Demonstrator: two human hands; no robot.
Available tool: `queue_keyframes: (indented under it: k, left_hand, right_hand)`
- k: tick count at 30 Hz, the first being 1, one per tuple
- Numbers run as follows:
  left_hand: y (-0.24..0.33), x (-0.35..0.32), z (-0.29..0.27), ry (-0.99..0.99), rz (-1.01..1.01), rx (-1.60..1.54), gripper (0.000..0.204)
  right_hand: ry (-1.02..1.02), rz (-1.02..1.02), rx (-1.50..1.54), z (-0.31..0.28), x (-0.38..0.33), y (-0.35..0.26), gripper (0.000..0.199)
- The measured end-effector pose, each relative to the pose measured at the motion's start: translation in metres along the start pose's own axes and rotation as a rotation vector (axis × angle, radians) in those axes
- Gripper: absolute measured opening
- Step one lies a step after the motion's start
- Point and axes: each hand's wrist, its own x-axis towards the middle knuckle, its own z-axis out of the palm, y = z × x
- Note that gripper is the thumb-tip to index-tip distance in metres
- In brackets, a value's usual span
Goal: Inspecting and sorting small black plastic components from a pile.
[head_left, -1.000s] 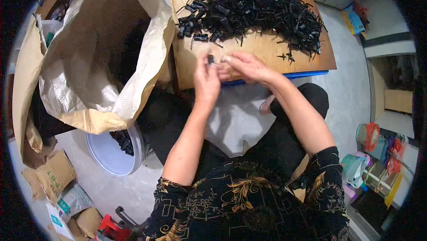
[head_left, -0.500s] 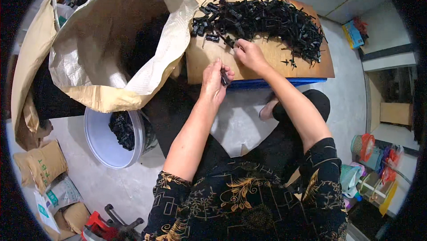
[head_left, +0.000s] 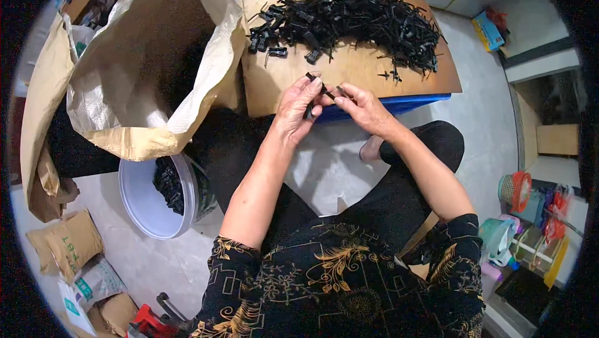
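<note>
Seen from between the two hands, the left forearm reaches in from 7 o'clock and the right from 4 o'clock, both elbows bent, fingertips nearly meeting over the worktop's near edge. The left hand [head_left: 297,111] is turned partly palm-in, its grip closed around a black plastic piece [head_left: 309,111], thumb pressing on top. The right hand [head_left: 369,113] is palm-down, its grip pinching a slim dark piece [head_left: 340,91] just beside the left fingertips; whether the two pieces are joined I cannot tell

On the worktop [head_left: 281,79], a wide pile of black parts [head_left: 349,23] spreads from 11 to 2 o'clock, with a few small pieces [head_left: 392,76] apart near its right end. At 8 o'clock a white bucket [head_left: 138,213] holds black parts heaped to one side. Between 9 and 10 o'clock gapes a large sack [head_left: 134,142], its inside too dark to read

Half a second ago the right hand was up at the pile's near edge, apart from the left; now both are together, and a black part [head_left: 313,57] lies at 12 o'clock where its fingers were
</note>
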Motion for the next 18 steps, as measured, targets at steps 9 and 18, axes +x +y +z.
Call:
queue_keyframes:
  k: [9, 18]
  left_hand:
    - [-0.020, 0.003, 0.013, 0.092, 0.121, 0.357, 0.035]
    - [-0.028, 0.004, 0.015, 0.051, 0.134, 0.747, 0.032]
  right_hand:
    - [0.080, 0.171, 0.089, -0.009, -0.012, 0.001, 0.022]
    - [0.011, 0.107, 0.016, -0.005, -0.007, -0.001, 0.026]
